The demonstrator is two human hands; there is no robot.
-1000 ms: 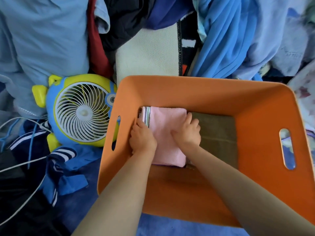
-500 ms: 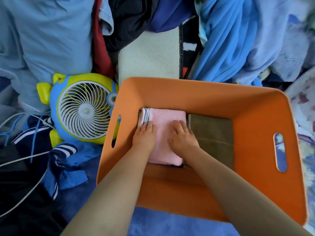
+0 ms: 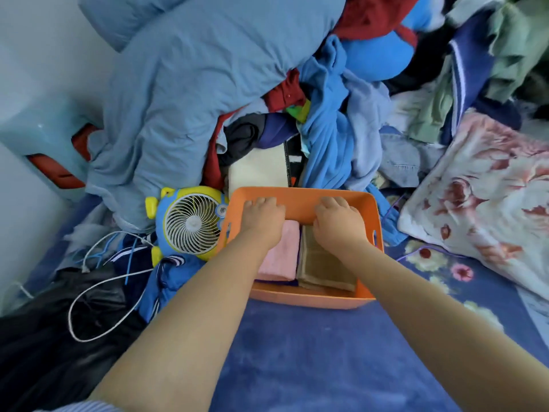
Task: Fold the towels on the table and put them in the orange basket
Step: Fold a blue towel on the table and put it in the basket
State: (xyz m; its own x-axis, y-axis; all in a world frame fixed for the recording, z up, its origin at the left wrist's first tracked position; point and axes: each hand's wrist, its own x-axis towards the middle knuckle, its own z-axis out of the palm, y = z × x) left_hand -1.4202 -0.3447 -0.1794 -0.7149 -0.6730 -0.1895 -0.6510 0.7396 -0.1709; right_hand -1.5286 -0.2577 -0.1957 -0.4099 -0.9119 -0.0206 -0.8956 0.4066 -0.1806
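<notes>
Inside the orange basket [image 3: 300, 195], pink towel [image 3: 282, 254] beside brown towel [image 3: 323, 263], both folded; left hand [image 3: 263, 217] and right hand [image 3: 337, 220] above, fingers curled, holding nothing visible. Stowing apparently finished; next, withdrawing.

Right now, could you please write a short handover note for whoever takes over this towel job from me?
Left hand: fingers curled at the far wall of the orange basket, above the pink towel; whether it grips the wall is unclear.
Right hand: the same at the far wall, above the brown towel.
Things: both towels lie folded, side by side, inside the basket, pink on the left; something dark shows under them.
Done: these two towels are folded and put away.
Left: no loose towel can be picked out in the heap of laundry behind the basket; check it before finishing.
</notes>
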